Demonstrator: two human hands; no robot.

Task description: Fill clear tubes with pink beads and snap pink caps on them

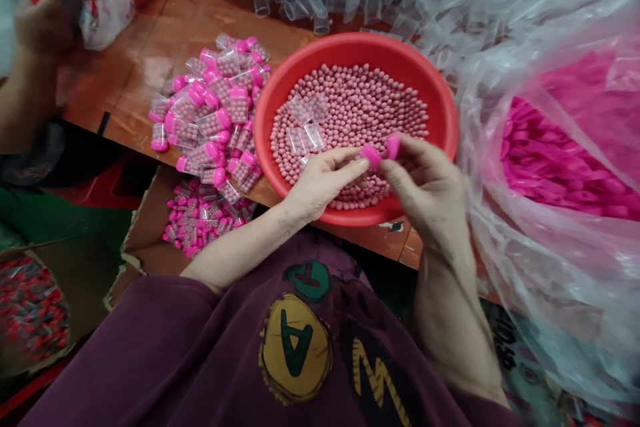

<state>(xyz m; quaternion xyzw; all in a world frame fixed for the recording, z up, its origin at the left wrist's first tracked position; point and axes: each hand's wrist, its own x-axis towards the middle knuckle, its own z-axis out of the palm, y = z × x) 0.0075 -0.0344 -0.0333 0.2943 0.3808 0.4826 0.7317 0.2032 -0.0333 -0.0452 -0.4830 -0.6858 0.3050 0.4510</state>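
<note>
Above the right part of a red basin (445, 113) filled with pink beads (360, 100), my two hands are close together. My left hand (327, 180) is closed on a small container, mostly hidden by its fingers, with a pink cap (371, 155) at its end. Between the thumb and fingers of my right hand (430, 180) is another pink cap (393, 146). A few clear containers (306, 138) lie on the beads at the left. Beside the basin is a heap of bead-filled containers with pink caps (215, 121).
Clear empty tubes (320, 3) are heaped behind the basin. A plastic bag of pink caps (565, 160) stands at right. Below the table edge are cardboard boxes of filled pink (200, 217) and red containers (33, 307). Another person's hand (45, 23) is at upper left.
</note>
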